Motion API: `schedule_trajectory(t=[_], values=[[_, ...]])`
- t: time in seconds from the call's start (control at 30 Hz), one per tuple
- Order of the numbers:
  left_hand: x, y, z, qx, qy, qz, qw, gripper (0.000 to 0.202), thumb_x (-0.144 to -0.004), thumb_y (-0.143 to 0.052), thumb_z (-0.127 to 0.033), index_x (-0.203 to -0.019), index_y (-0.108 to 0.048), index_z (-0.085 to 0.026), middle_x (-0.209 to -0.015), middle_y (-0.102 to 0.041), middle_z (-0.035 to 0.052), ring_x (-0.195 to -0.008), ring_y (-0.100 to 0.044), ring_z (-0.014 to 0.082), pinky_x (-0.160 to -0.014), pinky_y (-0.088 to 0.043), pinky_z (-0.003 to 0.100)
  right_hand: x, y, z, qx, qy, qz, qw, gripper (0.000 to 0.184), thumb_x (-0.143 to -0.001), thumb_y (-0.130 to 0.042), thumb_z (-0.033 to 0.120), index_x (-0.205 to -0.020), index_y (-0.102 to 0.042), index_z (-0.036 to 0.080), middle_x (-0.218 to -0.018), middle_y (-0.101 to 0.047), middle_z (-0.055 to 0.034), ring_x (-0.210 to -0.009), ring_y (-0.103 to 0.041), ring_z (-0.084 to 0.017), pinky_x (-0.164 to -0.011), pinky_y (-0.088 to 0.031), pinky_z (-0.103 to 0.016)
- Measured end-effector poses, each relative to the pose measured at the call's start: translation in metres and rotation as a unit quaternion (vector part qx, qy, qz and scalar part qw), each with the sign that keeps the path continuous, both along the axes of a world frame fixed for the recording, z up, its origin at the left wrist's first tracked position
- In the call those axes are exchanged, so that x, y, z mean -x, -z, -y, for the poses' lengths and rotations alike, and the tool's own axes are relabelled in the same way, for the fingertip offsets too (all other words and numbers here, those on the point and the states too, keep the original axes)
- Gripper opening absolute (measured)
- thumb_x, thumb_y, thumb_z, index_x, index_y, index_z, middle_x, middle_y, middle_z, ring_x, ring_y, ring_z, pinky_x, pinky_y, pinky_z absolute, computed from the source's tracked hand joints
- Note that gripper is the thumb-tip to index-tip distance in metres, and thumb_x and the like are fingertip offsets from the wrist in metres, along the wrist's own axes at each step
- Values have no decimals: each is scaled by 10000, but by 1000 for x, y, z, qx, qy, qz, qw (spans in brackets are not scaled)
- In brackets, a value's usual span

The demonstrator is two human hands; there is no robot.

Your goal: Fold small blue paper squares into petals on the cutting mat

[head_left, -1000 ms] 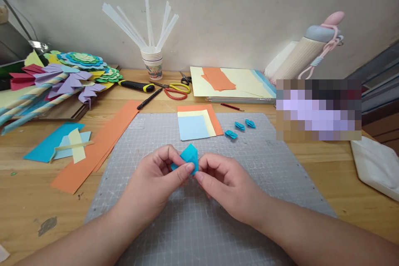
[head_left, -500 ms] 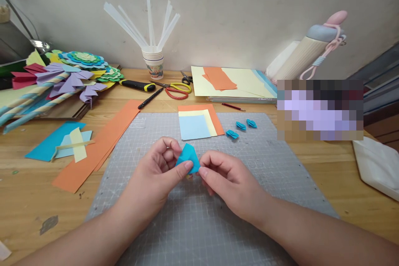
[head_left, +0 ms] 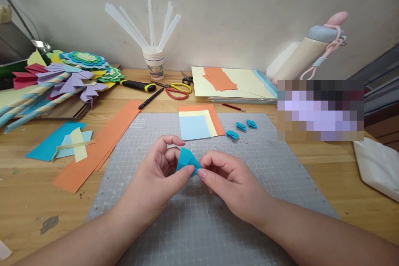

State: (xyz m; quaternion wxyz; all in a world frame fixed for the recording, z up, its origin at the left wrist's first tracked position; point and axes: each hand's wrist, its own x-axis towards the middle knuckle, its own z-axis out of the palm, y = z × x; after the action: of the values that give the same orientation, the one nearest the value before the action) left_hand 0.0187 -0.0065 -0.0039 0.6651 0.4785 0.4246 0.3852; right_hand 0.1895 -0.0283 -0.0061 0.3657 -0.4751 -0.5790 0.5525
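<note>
A small folded piece of blue paper (head_left: 186, 160) is held above the grey cutting mat (head_left: 174, 224), its creases showing. My left hand (head_left: 166, 166) pinches it from the left, the thumb pressed on its front and the index finger raised behind its top edge. At its right corner, my right hand (head_left: 226, 176) grips the paper between thumb and index finger. Just beyond lie stacked square sheets (head_left: 195, 128) in orange, pale yellow and light blue. Several small folded blue paper pieces (head_left: 232, 134) sit to the right of that stack.
Orange paper strips (head_left: 96, 149) and blue paper (head_left: 52, 143) lie at left. Behind are a utility knife (head_left: 137, 86), a black pen (head_left: 151, 99), scissors (head_left: 177, 91), a paper cup (head_left: 154, 66) of white strips and a paper pile (head_left: 249, 83). Paper flowers (head_left: 71, 77) rest back left.
The blue paper has tilted and turned slightly between my fingers. My left index finger has lifted off its upper edge, while my right hand keeps its pinch at the corner.
</note>
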Motion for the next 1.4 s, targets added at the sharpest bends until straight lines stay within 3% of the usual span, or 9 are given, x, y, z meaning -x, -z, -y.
schedule_trajectory(t=[0.23, 0.5, 0.67, 0.73, 0.87, 0.97, 1.13, 1.4], values=[[-1, 1, 4, -21, 26, -67, 997, 337, -799, -616, -146, -1049, -439, -286, -694, -515, -79, -609, -435, 89, -551, -355, 208, 1, 1, 0, -2, -13, 15, 1000, 183, -793, -501, 158, -631, -424, 198, -585, -363, 60, -547, -320, -94, -493, -265, -235], [-1, 2, 4, -7, 50, -58, 997, 398, -766, -625, -110, -1077, -438, -272, -643, -485, -91, -559, -403, 82, -498, -328, 191, -1, -1, -5, 84, -70, -1, 994, 153, -762, -532, 168, -638, -445, 192, -554, -383, 70, -524, -333, -85, -494, -268, -231], [-2, 3, -1, 21, 18, 10, 1000, 373, -775, -688, -204, -1077, -472, -241, -742, -608, -53, -638, -562, 106, -631, -452, 240, 0, -1, -6, 142, -25, -87, 986, 185, -774, -580, 250, -636, -479, 181, -601, -543, 29, -497, -448, -78, -471, -300, -217], [-1, 3, -3, 33, 9, 21, 999, 307, -775, -714, -253, -1022, -538, -211, -807, -645, -22, -692, -582, 116, -687, -458, 252, 2, -1, -5, 154, 9, -126, 980, 208, -789, -602, 292, -653, -497, 175, -644, -578, 18, -490, -461, -69, -452, -282, -205], [1, 3, -4, 52, 41, 2, 998, 154, -800, -704, -301, -787, -638, -163, -678, -618, -23, -635, -498, 94, -622, -395, 213, 4, 0, -2, 186, 33, -169, 967, 244, -804, -633, 341, -679, -508, 173, -666, -589, 24, -488, -464, -58, -455, -280, -193], [2, 4, -4, 57, 41, 1, 997, 146, -796, -711, -305, -757, -658, -174, -622, -593, -43, -593, -457, 87, -589, -369, 207, 6, 1, -1, 198, 31, -170, 965, 249, -803, -642, 338, -681, -502, 172, -660, -592, 24, -489, -466, -56, -464, -288, -190], [2, 5, -4, 69, 46, -1, 997, 175, -794, -708, -317, -716, -653, -171, -595, -586, -45, -564, -427, 83, -559, -345, 209, 6, 1, 0, 191, 26, -146, 970, 239, -815, -617, 333, -684, -499, 172, -669, -591, 17, -492, -464, -58, -465, -295, -194], [2, 4, -2, 72, 89, 9, 993, 208, -788, -706, -308, -660, -619, -169, -553, -531, -58, -543, -417, 77, -557, -309, 213, 3, 1, 2, 99, 12, -77, 992, 274, -889, -512, 351, -679, -518, 175, -628, -518, 23, -543, -468, -87, -531, -369, -232]])
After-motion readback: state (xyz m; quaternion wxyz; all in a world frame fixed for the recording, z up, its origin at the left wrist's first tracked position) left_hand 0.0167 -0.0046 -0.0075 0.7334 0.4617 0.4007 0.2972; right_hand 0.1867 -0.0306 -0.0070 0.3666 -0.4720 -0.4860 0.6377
